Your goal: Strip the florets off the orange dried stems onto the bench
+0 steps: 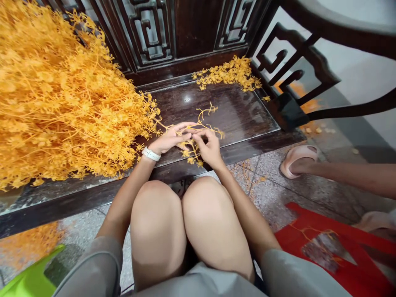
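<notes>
Both hands meet over the front edge of a dark wooden bench seat [241, 111]. My left hand [171, 138], with a white watch at the wrist, curls its fingers round an orange plastic sprig [202, 119] with small flower tips. My right hand [210, 146] pinches the same sprig from the right side. The sprig's thin branches fan out behind the fingers over the seat. A huge heap of the same orange sprigs [58, 95] lies just left of my left hand.
A small pile of loose orange flower bits [230, 72] sits at the back right of the seat. The bench's carved armrest [297, 70] stands to the right. Another person's leg and pink slipper [298, 159] rest on the floor, near a red stool [355, 264]. A green object [27, 278] lies bottom left.
</notes>
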Action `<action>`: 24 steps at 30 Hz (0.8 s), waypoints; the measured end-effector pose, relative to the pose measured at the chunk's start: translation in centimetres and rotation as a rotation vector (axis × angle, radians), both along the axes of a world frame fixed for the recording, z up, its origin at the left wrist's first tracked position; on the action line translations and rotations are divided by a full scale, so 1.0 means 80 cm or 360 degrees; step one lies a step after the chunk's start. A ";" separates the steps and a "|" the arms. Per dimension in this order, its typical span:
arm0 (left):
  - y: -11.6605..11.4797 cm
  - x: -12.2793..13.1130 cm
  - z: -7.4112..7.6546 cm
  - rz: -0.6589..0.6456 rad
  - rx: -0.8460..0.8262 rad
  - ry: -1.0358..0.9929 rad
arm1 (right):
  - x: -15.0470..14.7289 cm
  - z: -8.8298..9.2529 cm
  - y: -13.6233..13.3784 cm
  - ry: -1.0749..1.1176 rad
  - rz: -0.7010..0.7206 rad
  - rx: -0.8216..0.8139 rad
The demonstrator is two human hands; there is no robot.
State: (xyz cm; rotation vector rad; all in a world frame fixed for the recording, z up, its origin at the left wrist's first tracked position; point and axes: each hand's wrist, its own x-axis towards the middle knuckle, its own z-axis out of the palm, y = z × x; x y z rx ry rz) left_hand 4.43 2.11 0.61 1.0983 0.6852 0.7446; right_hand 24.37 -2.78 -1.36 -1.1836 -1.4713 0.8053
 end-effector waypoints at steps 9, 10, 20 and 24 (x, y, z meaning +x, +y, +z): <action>0.005 0.008 -0.009 0.0086 0.0046 0.0216 | 0.002 -0.009 0.005 0.0586 -0.0094 -0.0253; 0.004 0.010 -0.009 0.0097 0.0053 0.0248 | 0.002 -0.010 0.006 0.0576 -0.0071 -0.0223; 0.005 0.016 -0.012 0.0259 0.0173 0.0252 | 0.007 0.000 0.006 0.0607 -0.0013 -0.0338; 0.008 0.012 -0.016 0.0306 0.0258 0.0230 | 0.010 -0.006 0.009 0.0639 -0.0015 -0.0315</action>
